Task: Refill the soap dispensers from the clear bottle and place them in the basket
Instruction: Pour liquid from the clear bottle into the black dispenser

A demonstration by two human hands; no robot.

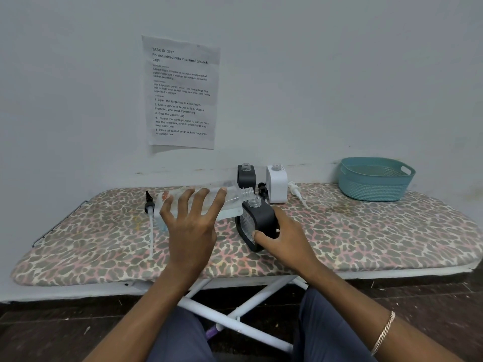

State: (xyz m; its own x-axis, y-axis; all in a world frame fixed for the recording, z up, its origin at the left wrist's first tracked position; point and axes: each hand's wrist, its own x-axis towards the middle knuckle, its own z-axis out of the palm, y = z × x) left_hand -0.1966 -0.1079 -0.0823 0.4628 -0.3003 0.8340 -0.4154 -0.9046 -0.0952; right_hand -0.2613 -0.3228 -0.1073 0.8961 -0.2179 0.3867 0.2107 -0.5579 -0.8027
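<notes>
My left hand [192, 223] holds the clear bottle [230, 198] tipped on its side, fingers spread over it, its open neck right at the mouth of a black dispenser [257, 218]. My right hand [283, 237] grips that dispenser, which is tilted toward the bottle. A second black dispenser [246, 176] and a white dispenser [276, 182] stand uncapped by the wall. A black pump [149, 202] with a long tube lies at the left. Another black pump [262, 188] and a white pump [295, 192] lie near the white dispenser. The teal basket [376, 178] sits at the back right.
Everything rests on an ironing board [104, 244] with a leopard-print cover, pushed against a white wall. A printed sheet [181, 92] is taped to the wall. The board's white legs [235, 317] cross below, between my knees.
</notes>
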